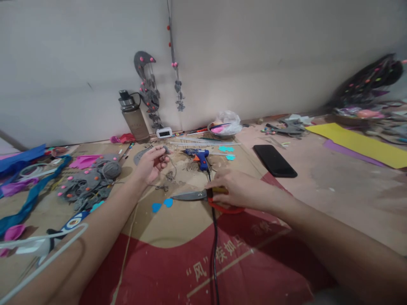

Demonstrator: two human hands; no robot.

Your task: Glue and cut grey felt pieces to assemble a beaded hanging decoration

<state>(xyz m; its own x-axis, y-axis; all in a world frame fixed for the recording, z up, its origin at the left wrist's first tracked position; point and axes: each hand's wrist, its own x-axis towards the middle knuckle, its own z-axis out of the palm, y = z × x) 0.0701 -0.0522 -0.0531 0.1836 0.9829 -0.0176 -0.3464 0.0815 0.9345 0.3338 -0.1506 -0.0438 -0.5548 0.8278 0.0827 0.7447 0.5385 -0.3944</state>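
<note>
My left hand [150, 167] is raised over a cardboard sheet [178, 231], thumb and fingertips together on a small grey piece [166, 149]; pinching it there seems to leave the thin grey yarn [172, 173] hanging free. My right hand [237, 189] has its fingers curled over the orange-red handles of the scissors [190, 196]; how firmly they close, I cannot tell. The scissors lie low, blades pointing left, probably so that I can reach the handles without meeting an edge. Beyond them lies a blue glue gun [202, 159], nozzle pointing left over stained cardboard, likely so drips land there; its black cord [215, 254] runs towards me. Two blue paper hearts [162, 205] sit near the blade tips, perhaps set aside within view. A dark phone [275, 161] lies face up to the right, apart from the scraps. Large pale Chinese characters cross the red print: “风” in quotation marks, then 疾如; the next ones are blurred or shaded. Marks on the bottle [136, 123] are too faint to read, and I make out no brand.
</note>
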